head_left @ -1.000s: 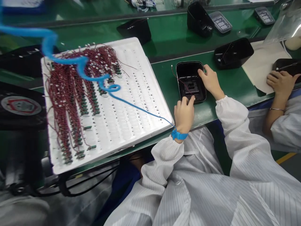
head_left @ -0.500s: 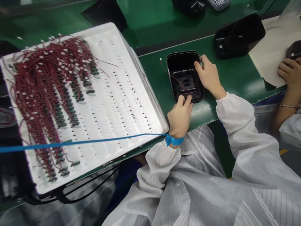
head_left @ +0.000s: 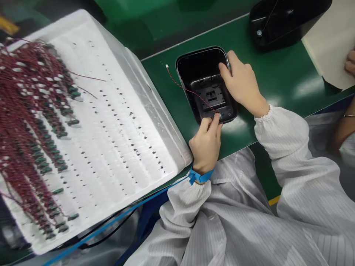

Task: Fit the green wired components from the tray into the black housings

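A black plastic housing (head_left: 198, 74) lies open side up on the green belt (head_left: 277, 81). My right hand (head_left: 240, 85) grips its right rim, fingers curled over the edge. My left hand (head_left: 206, 142) is at the housing's near edge, thumb and forefinger pinched on a small part at the end of a thin red wire (head_left: 185, 88). That wire runs up and left over the rim to a white connector (head_left: 166, 66) lying on the belt. A blue wrist strap (head_left: 199, 176) circles my left wrist.
A white tray (head_left: 133, 122) at the left holds several red wire bundles (head_left: 30, 122). Another black housing (head_left: 283, 18) lies at the top right. A co-worker's hand (head_left: 350, 62) and forearm show at the right edge beside a pale sheet (head_left: 327, 48).
The view has dipped down and moved closer. Both hands stay on the housing, and the left fingers have shifted slightly along its near edge. The blue cord now hangs below the tray.
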Motion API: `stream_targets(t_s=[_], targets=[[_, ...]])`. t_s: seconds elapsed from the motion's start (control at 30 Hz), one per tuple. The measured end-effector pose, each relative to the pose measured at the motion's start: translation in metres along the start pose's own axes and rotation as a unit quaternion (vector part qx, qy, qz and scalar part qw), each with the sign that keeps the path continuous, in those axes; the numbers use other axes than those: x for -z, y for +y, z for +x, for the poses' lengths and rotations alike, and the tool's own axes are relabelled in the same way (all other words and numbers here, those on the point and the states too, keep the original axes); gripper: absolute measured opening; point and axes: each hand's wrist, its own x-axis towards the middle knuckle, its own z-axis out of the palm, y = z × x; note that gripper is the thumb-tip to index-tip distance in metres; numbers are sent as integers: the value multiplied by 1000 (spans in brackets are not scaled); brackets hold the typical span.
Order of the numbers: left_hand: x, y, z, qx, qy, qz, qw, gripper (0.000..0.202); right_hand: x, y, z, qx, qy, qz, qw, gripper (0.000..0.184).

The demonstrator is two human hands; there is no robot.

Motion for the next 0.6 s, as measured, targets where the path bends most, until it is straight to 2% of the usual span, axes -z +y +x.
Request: stream_targets(t_s=[0.27, 0.47, 0.6], targets=[[-8, -8, -6, -3, 67, -33, 997, 30, 2, -2, -3, -3, -12, 9, 1000, 18], [-6, -7, -8, -11, 45, 8, 999, 31, 5, -12, -6, -46, -29, -43, 998, 20], [-6, -8, -9, -21, 46, 11, 999, 33, 4, -15, -8, -37, -33, -73, 996, 21]])
